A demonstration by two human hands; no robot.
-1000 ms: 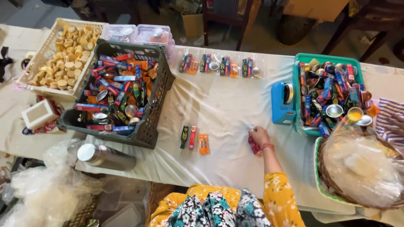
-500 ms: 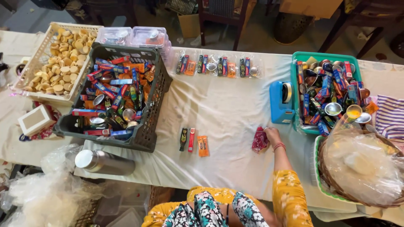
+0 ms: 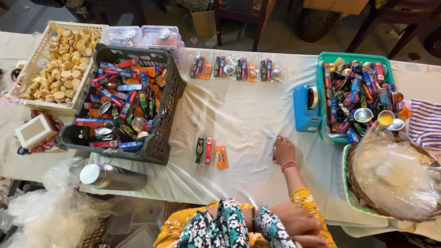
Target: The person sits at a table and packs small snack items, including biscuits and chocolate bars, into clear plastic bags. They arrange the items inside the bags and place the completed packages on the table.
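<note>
The right hand (image 3: 284, 150) rests on the white-covered bench (image 3: 243, 119), fingers curled over a small red packet (image 3: 274, 159) that only peeks out beneath the palm (whether they truly grip it, I cannot tell). The left hand (image 3: 301, 225) lies by the lap, loosely closed, holding nothing visible. Three small items (image 3: 210, 151) lie to the left of the right hand.

right hand (image 3: 284, 149) is stretched out forward, palm down with fingers curled, while the left hand (image 3: 298, 222) sits tucked close against the body.
</note>
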